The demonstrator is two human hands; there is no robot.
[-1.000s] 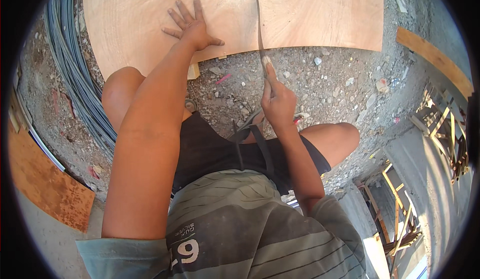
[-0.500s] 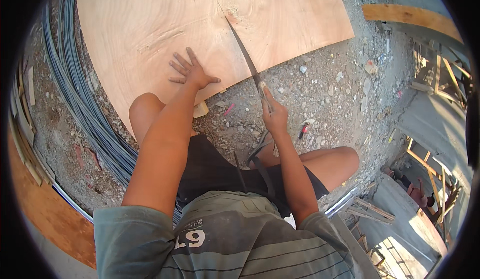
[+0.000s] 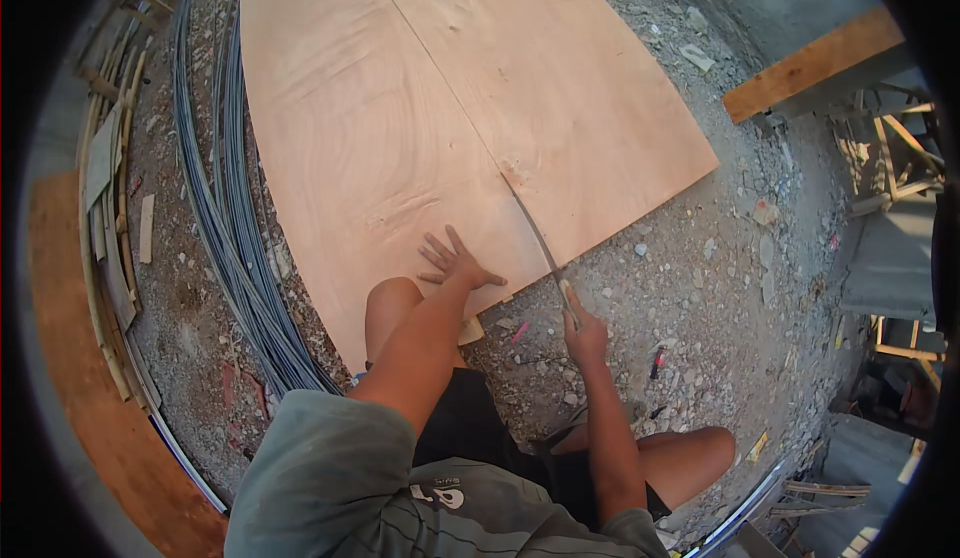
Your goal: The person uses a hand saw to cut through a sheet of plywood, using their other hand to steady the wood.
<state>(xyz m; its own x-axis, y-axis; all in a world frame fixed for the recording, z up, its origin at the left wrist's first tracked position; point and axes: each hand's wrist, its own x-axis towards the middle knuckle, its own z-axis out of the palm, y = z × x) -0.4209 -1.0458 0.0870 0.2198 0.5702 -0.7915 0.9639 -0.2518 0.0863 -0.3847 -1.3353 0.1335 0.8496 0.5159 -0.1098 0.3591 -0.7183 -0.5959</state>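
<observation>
A large sheet of plywood [image 3: 360,138] lies before me, with a thin dark line running from its far edge to the saw. My left hand [image 3: 458,266] presses flat on the sheet near its close edge, fingers spread, left of the saw. Wrapped round the handle of a handsaw [image 3: 530,220] is my right hand [image 3: 585,336], just off the sheet's near edge. The saw's blade slants away from me into the wood along the line. A little sawdust sits by the far end of the visible blade.
A bundle of grey bars [image 3: 215,228] runs along the sheet's left side. Bamboo poles [image 3: 100,258] lie farther left. A small red and black object [image 3: 657,362] rests on the gravelly ground [image 3: 700,288]. At the right a wooden beam [image 3: 810,66] juts in.
The view has tilted, so the sheet, hands and saw appear lower and farther right, and more of the sheet's far part shows. The left hand stays planted; the right still grips the handsaw.
</observation>
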